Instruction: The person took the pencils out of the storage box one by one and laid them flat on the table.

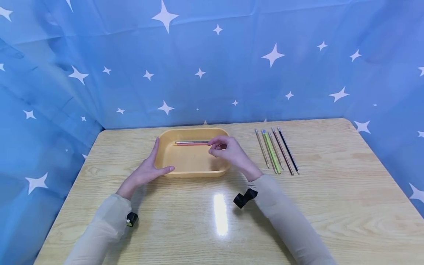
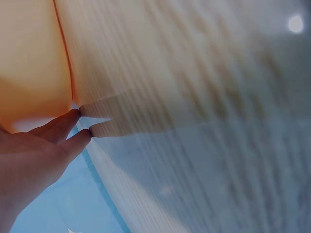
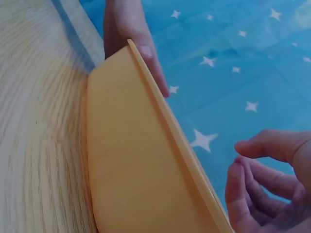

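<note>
A yellow-orange plastic tray point(image 1: 185, 173) stands on the table. Inside, close to its back wall, lie a dark pencil point(image 1: 192, 142) and a reddish pencil point(image 1: 190, 144), side by side. My left hand point(image 1: 149, 170) is spread at the tray's left end, fingers along the outside and thumb over the front rim. In the left wrist view, its fingers point(image 2: 58, 128) are beside the tray wall. Over the tray's right part, my right hand point(image 1: 228, 150) has loosely bent fingers by the pencils' right ends. The right wrist view shows thumb and fingers point(image 3: 272, 145) apart, with nothing visible between them.
Right of the tray, several pencils point(image 1: 277, 151) lie roughly parallel, among them bright green and dark ones. The wooden table point(image 1: 185, 221) meets a blue star-patterned curtain point(image 1: 232, 73) at the back and left. Dark wrist cameras point(image 1: 245, 198) sit at both sleeves.
</note>
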The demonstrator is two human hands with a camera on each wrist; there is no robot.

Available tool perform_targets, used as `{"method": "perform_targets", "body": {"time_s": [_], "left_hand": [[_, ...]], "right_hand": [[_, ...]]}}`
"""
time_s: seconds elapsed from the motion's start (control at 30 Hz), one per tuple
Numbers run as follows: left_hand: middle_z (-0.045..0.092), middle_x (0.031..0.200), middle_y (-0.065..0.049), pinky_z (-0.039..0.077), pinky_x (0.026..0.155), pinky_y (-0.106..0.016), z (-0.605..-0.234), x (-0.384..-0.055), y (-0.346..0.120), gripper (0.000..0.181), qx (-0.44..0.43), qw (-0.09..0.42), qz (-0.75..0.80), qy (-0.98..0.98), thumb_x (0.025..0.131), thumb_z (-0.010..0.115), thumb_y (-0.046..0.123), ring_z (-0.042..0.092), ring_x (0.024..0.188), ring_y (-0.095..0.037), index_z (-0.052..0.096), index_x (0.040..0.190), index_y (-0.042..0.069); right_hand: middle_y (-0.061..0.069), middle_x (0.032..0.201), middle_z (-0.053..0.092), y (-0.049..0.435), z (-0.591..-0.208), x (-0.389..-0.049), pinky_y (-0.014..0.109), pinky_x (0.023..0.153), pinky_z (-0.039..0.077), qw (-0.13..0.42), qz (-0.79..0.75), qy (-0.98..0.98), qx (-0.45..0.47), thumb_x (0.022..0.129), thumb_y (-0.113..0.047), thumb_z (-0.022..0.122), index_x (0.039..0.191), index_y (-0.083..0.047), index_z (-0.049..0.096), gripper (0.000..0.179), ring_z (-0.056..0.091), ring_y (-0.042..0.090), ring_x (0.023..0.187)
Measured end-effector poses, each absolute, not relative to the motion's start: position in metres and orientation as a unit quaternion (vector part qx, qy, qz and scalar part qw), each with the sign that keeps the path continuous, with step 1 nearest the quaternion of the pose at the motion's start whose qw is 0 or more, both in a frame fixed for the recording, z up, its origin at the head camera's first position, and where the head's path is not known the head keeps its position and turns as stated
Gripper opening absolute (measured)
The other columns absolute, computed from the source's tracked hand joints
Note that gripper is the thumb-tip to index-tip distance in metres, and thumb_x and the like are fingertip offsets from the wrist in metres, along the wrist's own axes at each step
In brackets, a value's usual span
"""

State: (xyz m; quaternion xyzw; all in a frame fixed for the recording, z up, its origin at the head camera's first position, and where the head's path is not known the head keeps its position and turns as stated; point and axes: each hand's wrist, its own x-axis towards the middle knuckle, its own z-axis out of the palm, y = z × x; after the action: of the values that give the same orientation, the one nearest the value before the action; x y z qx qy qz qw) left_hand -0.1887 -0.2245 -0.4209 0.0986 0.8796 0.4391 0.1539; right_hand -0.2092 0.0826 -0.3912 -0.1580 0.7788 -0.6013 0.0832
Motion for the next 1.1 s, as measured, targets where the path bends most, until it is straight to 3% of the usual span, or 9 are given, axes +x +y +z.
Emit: {"method": "perform_targets", "body": {"time_s": [0.23, 0.53, 0.83, 1.1], "left_hand": [[-0.011, 0.159, -0.012, 0.012, 0.111, -0.058, -0.422, -0.188, -0.226, 0.114, 0.103, 0.151, 0.437, 0.881, 0.086, 0.072, 0.039, 0.004, 0.143, -0.042, -0.020, 0.152, 0.021], [-0.008, 0.160, -0.013, 0.014, 0.112, -0.057, -0.422, -0.188, -0.225, 0.114, 0.095, 0.154, 0.445, 0.877, 0.086, 0.073, 0.040, 0.006, 0.143, -0.041, -0.019, 0.152, 0.024], [-0.009, 0.160, -0.012, 0.012, 0.112, -0.057, -0.423, -0.190, -0.224, 0.115, 0.097, 0.155, 0.444, 0.877, 0.085, 0.073, 0.042, 0.005, 0.142, -0.042, -0.020, 0.152, 0.025], [-0.010, 0.159, -0.014, 0.011, 0.112, -0.057, -0.422, -0.191, -0.225, 0.116, 0.094, 0.160, 0.450, 0.874, 0.086, 0.073, 0.040, 0.004, 0.142, -0.042, -0.021, 0.151, 0.025]], "right_hand": [[0.013, 0.091, 0.066, 0.058, -0.398, -0.218, 0.030, 0.076, 0.049, 0.085, -0.560, 0.802, -0.191, 0.083, 0.002, 0.069, 0.103, 0.005, 0.067, 0.020, 0.060, 0.023, 0.083], [0.021, 0.113, 0.063, 0.035, -0.398, -0.229, 0.034, 0.089, 0.047, 0.119, -0.508, 0.830, -0.198, 0.085, -0.003, 0.069, 0.113, 0.005, 0.063, 0.029, 0.059, 0.029, 0.103], [0.014, 0.102, 0.066, 0.017, -0.404, -0.247, 0.031, 0.085, 0.048, 0.101, -0.511, 0.834, -0.182, 0.085, -0.002, 0.067, 0.109, 0.003, 0.065, 0.024, 0.060, 0.023, 0.095], [0.016, 0.108, 0.065, 0.014, -0.416, -0.255, 0.033, 0.089, 0.046, 0.106, -0.486, 0.850, -0.175, 0.085, -0.002, 0.068, 0.110, 0.003, 0.064, 0.026, 0.059, 0.025, 0.101]]}}
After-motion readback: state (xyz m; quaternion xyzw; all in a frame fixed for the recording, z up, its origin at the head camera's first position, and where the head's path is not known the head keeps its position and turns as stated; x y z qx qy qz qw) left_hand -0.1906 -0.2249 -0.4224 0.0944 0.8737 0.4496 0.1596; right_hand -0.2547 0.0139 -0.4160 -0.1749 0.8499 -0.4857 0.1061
